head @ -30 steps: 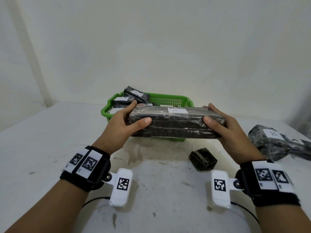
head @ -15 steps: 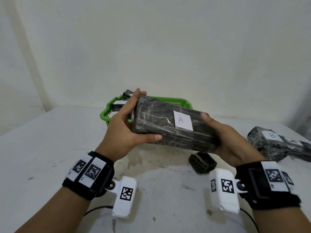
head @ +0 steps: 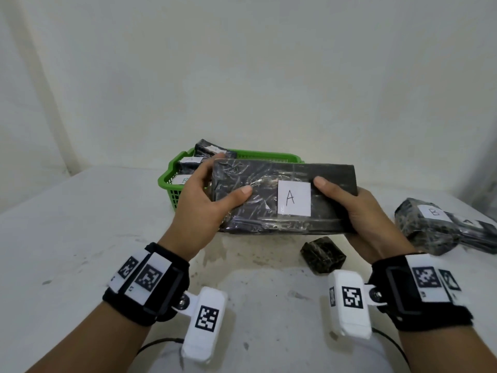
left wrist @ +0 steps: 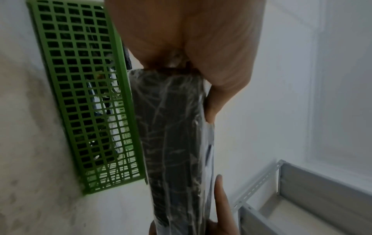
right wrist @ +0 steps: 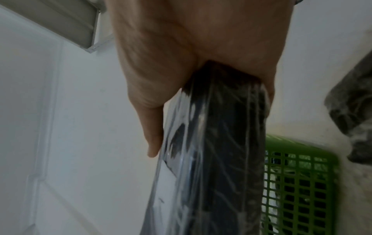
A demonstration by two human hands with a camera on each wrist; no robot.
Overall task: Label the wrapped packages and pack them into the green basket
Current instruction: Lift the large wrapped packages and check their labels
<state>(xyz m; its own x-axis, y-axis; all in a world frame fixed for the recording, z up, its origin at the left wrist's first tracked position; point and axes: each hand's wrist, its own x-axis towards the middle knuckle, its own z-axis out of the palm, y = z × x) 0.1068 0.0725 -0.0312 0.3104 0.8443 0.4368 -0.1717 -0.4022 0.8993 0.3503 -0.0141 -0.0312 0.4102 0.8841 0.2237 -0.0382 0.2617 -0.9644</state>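
Note:
A long black wrapped package (head: 271, 214) with a white label marked A (head: 293, 198) is held above the table, its labelled face tilted toward me. My left hand (head: 204, 203) grips its left end, thumb on the front face. My right hand (head: 357, 211) grips the right end the same way. Both wrist views show the package edge-on (left wrist: 173, 143) (right wrist: 221, 159). The green basket (head: 172, 184) sits just behind it with several labelled packages inside; the same green basket (left wrist: 84, 95) (right wrist: 302, 182) shows beside the package in the wrist views.
A small dark wrapped block (head: 322, 254) lies on the white table (head: 67, 238) below my right hand. Wrapped packages labelled B (head: 427, 224) and A (head: 476, 232) lie at the right edge. A grey metal shelf frame (left wrist: 302, 198) stands beyond.
The package has been tilted up from lying flat, then levelled, so its A label now faces me squarely. Both hands kept their grip on its ends.

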